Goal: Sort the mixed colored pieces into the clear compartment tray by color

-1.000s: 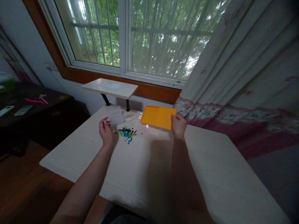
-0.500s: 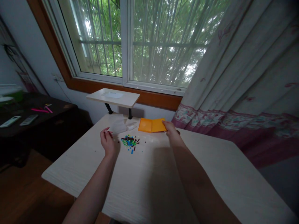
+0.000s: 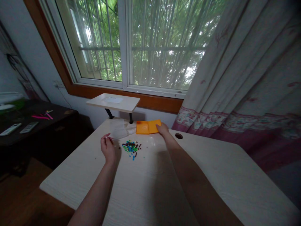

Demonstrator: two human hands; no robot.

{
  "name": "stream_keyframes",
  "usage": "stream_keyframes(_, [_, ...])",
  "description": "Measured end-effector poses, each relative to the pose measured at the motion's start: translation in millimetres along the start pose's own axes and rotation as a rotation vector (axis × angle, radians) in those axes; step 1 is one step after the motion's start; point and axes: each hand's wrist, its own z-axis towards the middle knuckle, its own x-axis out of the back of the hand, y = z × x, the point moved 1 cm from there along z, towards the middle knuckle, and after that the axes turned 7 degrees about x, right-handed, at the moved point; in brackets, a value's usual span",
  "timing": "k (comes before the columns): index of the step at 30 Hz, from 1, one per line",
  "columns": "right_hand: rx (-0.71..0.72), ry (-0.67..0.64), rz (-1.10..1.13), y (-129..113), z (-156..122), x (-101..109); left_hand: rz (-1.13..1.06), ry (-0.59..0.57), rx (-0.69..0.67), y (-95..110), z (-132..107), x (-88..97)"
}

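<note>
My right hand (image 3: 163, 129) reaches to the far side of the pale wooden table (image 3: 145, 185) and grips the right edge of an orange tray (image 3: 148, 127) lying flat there. My left hand (image 3: 107, 147) is closed on a corner of a clear plastic bag (image 3: 117, 129), held just above the tabletop. Between the two hands lies a small heap of tiny coloured bricks (image 3: 131, 147), green, blue and dark red.
A small raised shelf (image 3: 113, 102) stands at the table's far edge under the window. A round cable hole (image 3: 179, 136) is right of the tray. A curtain (image 3: 240, 81) hangs on the right. A dark cabinet (image 3: 35, 125) with remotes and pens stands at the left.
My right hand has carried the orange tray away from me and set it down flat at the far edge. The left hand has stayed in place with the bag.
</note>
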Motion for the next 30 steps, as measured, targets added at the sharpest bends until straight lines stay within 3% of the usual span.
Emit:
stream_keyframes(5, [-0.07, -0.041, -0.118, 10, -13, 2, 0.008, 0.004, -0.011, -2, 1, 0.7])
stream_keyframes(8, [-0.051, -0.021, -0.143, 16, -22, 11, 0.133, -0.094, -0.128, 0, -4, -0.9])
stream_keyframes(11, [0.009, 0.031, -0.15, 25, -35, 25, 0.369, -0.413, -0.384, 8, -22, -9.2])
stream_keyframes(15, [0.2, 0.045, -0.113, 44, -68, 42, 0.618, -1.031, -0.79, 16, -62, -22.4])
stream_keyframes(17, [0.268, 0.0, -0.088, 55, -91, 50, 0.71, -1.184, -0.906, 15, -77, -26.1])
stream_keyframes(19, [0.311, -0.096, -0.071, 65, -116, 59, 0.778, -1.226, -0.977, 9, -86, -29.0])
stream_keyframes(24, [0.414, -0.357, 0.016, 82, -181, 95, 0.865, -1.164, -1.007, -11, -86, -40.7])
stream_keyframes(27, [0.334, -0.447, 0.044, 90, -214, 122, 0.884, -1.15, -0.99, -17, -78, -46.3])
stream_keyframes(30, [0.225, -0.448, 0.061, 97, -244, 149, 0.901, -1.147, -1.0, -16, -65, -44.1])
